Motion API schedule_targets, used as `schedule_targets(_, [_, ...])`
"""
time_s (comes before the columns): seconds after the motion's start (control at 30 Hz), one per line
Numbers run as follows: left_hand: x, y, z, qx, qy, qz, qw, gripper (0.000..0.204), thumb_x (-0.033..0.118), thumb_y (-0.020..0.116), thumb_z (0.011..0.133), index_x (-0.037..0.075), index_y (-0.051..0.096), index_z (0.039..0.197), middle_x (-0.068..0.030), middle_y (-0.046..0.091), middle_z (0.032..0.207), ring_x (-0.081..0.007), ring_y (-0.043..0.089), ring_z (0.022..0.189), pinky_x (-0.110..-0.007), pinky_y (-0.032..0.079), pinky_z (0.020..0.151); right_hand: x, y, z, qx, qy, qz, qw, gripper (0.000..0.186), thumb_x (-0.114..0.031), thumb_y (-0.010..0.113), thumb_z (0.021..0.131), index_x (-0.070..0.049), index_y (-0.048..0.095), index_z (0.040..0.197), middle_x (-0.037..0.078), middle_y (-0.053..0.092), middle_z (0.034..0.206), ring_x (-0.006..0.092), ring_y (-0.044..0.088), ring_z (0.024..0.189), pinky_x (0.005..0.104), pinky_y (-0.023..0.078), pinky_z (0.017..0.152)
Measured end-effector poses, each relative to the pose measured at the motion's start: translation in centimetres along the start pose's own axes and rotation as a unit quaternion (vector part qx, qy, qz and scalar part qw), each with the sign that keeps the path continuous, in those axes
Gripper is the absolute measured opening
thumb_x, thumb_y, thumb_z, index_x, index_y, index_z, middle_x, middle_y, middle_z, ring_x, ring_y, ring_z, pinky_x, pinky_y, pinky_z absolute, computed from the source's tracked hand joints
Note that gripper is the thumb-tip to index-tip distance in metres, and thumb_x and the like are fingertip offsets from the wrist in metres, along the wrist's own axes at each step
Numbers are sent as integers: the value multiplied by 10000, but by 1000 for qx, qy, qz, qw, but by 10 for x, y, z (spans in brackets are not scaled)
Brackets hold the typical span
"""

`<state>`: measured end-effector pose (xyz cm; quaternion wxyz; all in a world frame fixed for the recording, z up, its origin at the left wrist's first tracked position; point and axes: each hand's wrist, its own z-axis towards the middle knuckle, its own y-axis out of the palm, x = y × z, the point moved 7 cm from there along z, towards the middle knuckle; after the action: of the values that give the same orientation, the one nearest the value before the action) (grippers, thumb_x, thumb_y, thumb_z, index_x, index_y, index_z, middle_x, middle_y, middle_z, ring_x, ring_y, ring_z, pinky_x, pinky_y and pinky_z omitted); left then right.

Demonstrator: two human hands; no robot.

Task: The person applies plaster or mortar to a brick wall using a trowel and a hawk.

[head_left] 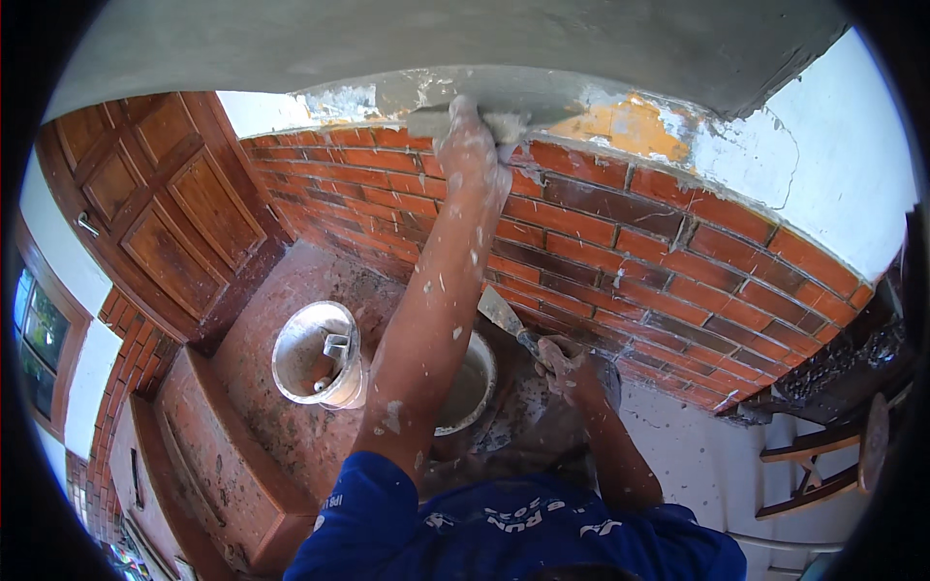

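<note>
My left hand (467, 145), spattered with plaster, is closed on a grey plastering trowel (429, 123) against the band of plaster above the bricks, where white and ochre patches show (630, 121). My right hand (567, 368), lower down, grips a putty knife (499, 310) by its handle, blade angled up and left. Below, a bucket of grey mix (477, 380) is partly hidden behind my left forearm. A whitish bucket (300, 339) with objects inside stands left of that forearm.
A red brick wall (727, 261) runs below the plaster. At the left are a wooden door (155, 213), a window (39, 339) and red steps (213, 455). At the right are wooden furniture (814, 455) and a pale floor (659, 445).
</note>
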<state>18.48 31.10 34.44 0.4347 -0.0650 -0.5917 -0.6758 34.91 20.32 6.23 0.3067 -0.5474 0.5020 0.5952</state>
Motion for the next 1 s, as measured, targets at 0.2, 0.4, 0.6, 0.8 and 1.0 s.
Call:
schedule_targets(0.2, [0,-9,17,9,15,-35,999,327,225,499,956,-19,485,1174,-146,575,1139,-289,620,1011,-481,577,850,15,-3,1,-1,-7,-56,998,272,-298,586,956,-33,629,999,15,556,645,48,399,433,212,295,386])
schedule_targets(0.4, [9,-22,25,4,8,-104,995,317,182,511,947,-12,476,1194,-140,584,1127,-266,623,982,-442,567,852,21,-3,-2,12,10,-37,999,273,-286,595,952,-25,626,1026,25,549,639,53,408,440,203,289,378])
schedule_targets(0.6, [39,-58,-59,-22,354,164,920,242,106,559,912,36,508,1138,-168,570,1196,-185,591,979,-338,542,816,22,-8,5,16,14,-21,1000,262,-283,593,950,-28,616,1005,25,548,649,50,401,440,205,280,372])
schedule_targets(0.8, [16,-17,-57,-291,474,665,498,454,16,640,671,102,564,1110,-118,483,1416,-359,460,1289,-455,364,945,67,6,34,-13,-4,-47,999,242,-287,589,944,-47,624,937,7,562,646,53,409,431,216,293,373])
schedule_targets(1.0, [2,6,-29,-265,512,702,418,443,36,645,706,125,579,1135,-98,493,1411,-335,461,1291,-461,365,920,125,5,37,12,55,-51,997,253,-308,612,926,-60,645,962,-6,569,617,62,414,412,237,308,385])
